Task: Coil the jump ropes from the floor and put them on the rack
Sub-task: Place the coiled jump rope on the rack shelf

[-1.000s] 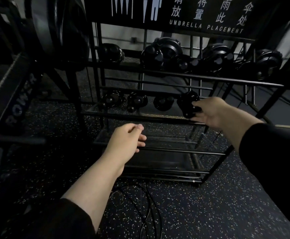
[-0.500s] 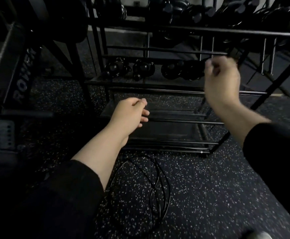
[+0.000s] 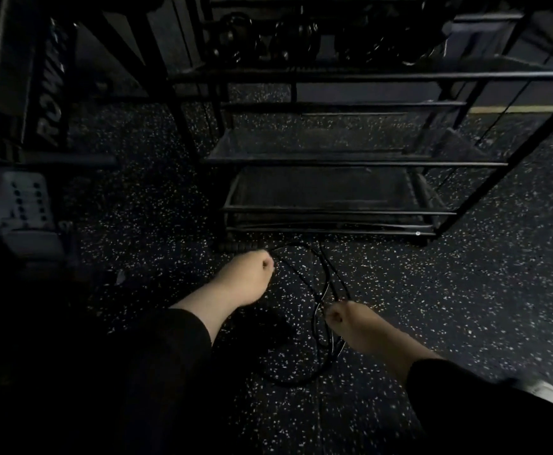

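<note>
Rope (image 3: 317, 284) loops on floor (image 3: 465, 290) between both hands (image 3: 245, 277).

Black jump rope (image 3: 317, 284) on a black floor (image 3: 465, 307) speckled white; black rack (image 3: 334, 164); black sleeves (image 3: 156, 356).

You had a single view, from the camera on your head, tipped steeply down and forward at the speckled floor (image 3: 432, 307). It sat close above your forearms, which entered from the bottom edge. The floor filled the lower and middle frame, the black rack (image 3: 334, 211) stood ahead in the upper half, and wide-angle bending curved the rack's bars near the edges
</note>
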Demonstrator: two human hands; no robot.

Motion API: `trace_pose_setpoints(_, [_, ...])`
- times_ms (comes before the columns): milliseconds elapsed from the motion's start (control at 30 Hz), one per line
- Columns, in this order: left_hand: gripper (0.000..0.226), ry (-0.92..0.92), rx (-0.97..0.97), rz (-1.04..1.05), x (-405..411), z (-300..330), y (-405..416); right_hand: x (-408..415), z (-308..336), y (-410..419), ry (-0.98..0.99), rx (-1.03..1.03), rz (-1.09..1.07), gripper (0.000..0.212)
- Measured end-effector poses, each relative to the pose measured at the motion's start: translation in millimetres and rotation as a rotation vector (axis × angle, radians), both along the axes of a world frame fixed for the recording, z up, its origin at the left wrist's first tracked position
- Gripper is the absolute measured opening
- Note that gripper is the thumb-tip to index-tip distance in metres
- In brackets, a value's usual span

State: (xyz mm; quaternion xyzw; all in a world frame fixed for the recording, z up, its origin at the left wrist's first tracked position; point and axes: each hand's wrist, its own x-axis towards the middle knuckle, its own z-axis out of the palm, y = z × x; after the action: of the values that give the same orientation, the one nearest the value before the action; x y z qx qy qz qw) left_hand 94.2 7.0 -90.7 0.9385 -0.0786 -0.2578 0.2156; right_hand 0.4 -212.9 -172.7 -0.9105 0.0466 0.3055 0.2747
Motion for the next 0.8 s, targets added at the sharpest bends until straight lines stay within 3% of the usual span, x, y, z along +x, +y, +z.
trace_pose_setpoints(100, [0.024, 0.065, 0.095, -0.037, -8, -33, 21, -5, -35, -3, 0.117, -0.060, 0.007, 0.020])
trace_pose_setpoints(300, [0.036, 0.153, 0.205, -0.100, -23, -85, 37, 5, -82, 16, 0.154, -0.135, -0.029, 0.050])
trace_pose_setpoints(433, [0.039, 0.186, 0.222, -0.092, -24, -112, 41, 13, -117, 20, 0.253, -0.222, 0.115, 0.067])
trace_pose_setpoints(600, [0.040, 0.196, 0.214, -0.091, -19, -127, 40, 4, -117, 35, 0.141, -0.358, 0.161, 0.084])
trace_pose_setpoints(800, [0.040, 0.195, 0.183, -0.116, -20, -128, 31, -16, -112, 52, 0.011, -0.438, 0.242, 0.043])
